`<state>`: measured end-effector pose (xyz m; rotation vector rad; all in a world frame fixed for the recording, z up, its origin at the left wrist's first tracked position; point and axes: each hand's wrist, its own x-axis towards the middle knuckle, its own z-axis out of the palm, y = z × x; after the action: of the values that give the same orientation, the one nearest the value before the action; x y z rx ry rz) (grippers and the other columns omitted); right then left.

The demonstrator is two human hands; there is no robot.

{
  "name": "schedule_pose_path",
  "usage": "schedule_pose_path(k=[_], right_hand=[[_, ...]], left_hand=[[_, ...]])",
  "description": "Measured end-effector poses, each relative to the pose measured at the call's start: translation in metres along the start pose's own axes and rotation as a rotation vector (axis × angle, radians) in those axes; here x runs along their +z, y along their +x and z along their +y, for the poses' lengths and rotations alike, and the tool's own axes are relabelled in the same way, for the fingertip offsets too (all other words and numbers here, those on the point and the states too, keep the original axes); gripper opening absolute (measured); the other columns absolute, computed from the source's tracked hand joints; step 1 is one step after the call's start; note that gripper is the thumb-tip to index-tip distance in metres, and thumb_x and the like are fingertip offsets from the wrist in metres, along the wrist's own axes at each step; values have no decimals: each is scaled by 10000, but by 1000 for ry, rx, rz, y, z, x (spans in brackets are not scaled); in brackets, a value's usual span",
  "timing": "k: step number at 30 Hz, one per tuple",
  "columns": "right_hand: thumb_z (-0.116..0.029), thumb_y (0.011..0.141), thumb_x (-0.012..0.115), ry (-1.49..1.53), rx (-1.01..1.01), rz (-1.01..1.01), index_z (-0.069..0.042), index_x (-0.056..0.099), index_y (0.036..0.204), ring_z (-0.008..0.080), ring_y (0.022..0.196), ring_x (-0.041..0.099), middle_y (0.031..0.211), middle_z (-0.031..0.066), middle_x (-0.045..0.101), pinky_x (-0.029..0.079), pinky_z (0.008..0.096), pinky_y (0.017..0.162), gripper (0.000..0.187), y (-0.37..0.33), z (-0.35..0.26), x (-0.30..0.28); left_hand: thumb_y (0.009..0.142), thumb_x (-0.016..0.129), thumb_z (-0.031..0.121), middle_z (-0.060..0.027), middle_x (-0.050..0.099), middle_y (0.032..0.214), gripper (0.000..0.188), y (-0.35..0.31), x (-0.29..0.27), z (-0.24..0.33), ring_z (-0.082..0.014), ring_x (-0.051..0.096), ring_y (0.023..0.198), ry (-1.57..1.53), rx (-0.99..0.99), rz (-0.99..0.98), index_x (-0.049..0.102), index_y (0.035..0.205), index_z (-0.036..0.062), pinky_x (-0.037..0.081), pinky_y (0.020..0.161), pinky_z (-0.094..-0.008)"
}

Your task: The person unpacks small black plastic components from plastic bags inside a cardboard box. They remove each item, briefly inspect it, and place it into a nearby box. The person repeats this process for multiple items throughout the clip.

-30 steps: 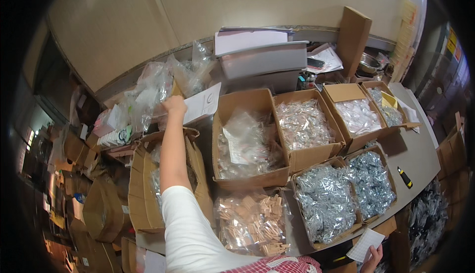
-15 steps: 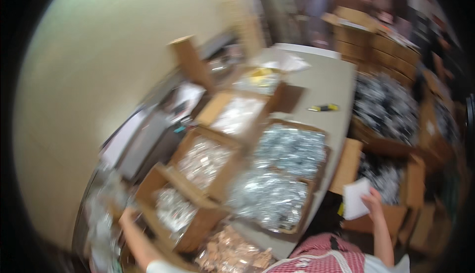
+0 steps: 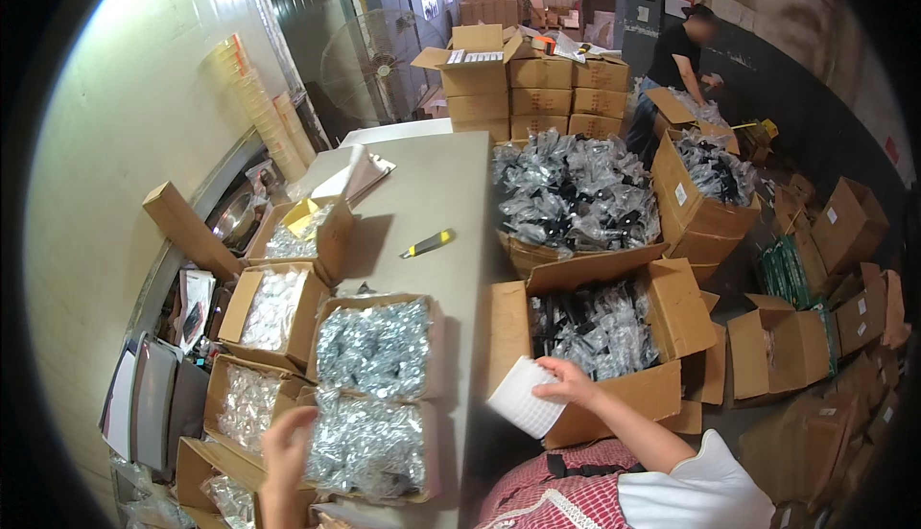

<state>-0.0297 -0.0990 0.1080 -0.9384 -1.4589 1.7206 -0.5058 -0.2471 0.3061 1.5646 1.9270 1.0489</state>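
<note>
My right hand (image 3: pixel 568 382) pinches a white sheet (image 3: pixel 528 398) with a fine grid pattern, thumb on top. The sheet hangs over the near left edge of an open carton (image 3: pixel 662 390) holding dark items in clear bags (image 3: pixel 600 332). My left hand (image 3: pixel 286 443) is raised above the cartons on the table's left side, slightly blurred. Its fingers look loosely apart, and nothing shows in them. Beside it stands a carton of small shiny clear packets (image 3: pixel 369 443); a similar filled carton (image 3: pixel 374 347) is just beyond.
On the grey table (image 3: pixel 432 179) lies a yellow and black utility knife (image 3: pixel 428 244). More small-parts cartons line its left side, including one of white packets (image 3: pixel 273 308). A large carton of bagged dark items (image 3: pixel 576 193) stands right of the table. A person (image 3: pixel 676 69) bends over cartons farther back.
My view has swung to the right. My left hand has come away from the clear bags at the far left and moved over the cartons. The white sheet stays in my right hand.
</note>
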Motion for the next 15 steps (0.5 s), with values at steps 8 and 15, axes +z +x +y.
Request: schedule_pose_path(k=[8, 15], right_hand=[[-277, 811, 805, -811, -238, -102, -31, 626, 1298, 313, 1089, 695, 1207, 178, 701, 546, 398, 948, 575, -28, -60, -94], [-299, 837, 730, -720, -133, -104, -103, 647, 1203, 375, 1036, 669, 1137, 155, 698, 537, 448, 875, 423, -55, -89, -197]], left_hand=[[880, 791, 302, -256, 640, 1304, 762, 16, 307, 147, -369, 638, 1199, -59, -8, -529, 432, 1470, -19, 498, 1010, -407], [887, 763, 117, -74, 726, 977, 275, 0, 454, 200, -134, 667, 884, -500, -291, -364, 674, 1105, -25, 528, 797, -285]])
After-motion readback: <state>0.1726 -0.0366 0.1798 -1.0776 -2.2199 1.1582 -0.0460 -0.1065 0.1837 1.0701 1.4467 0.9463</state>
